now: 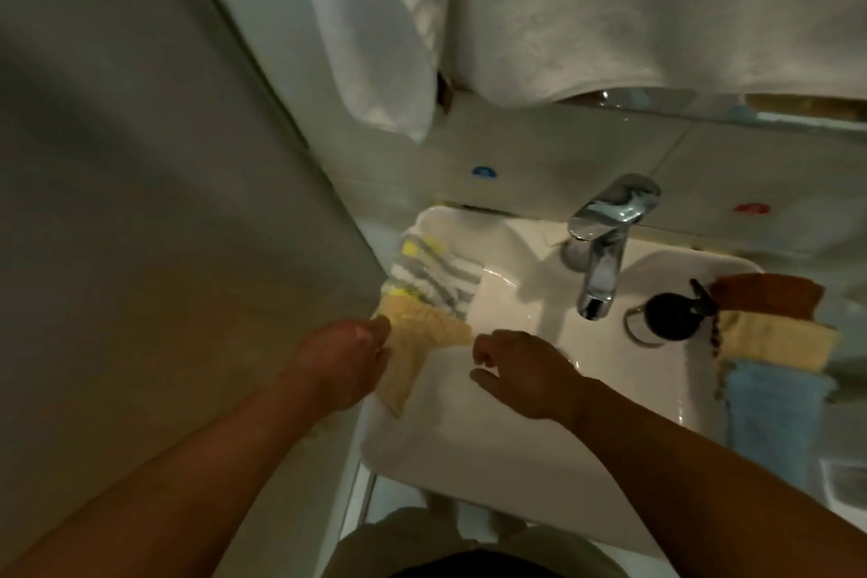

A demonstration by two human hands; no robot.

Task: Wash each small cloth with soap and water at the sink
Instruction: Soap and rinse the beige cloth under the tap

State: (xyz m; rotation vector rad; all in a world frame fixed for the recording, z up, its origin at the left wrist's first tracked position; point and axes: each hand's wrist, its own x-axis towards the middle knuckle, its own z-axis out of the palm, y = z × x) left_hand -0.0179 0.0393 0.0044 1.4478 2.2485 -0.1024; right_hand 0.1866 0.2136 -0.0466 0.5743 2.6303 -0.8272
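One tan cloth (422,336) at sink (413,446) 9 o'clock, pinched by left hand (345,359); right hand (520,371) loose, empty; probably limp, wet-heavy, grab an edge

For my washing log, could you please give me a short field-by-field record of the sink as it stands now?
left hand: grips the beige cloth on the left rim of the sink
right hand: over the sink, fingers loosely curled, holding nothing
striped cloth: on the left rim, behind the beige cloth
right rim: orange cloth, yellow cloth, blue cloth, in a row
tap: no stream visible
above: white towels hanging
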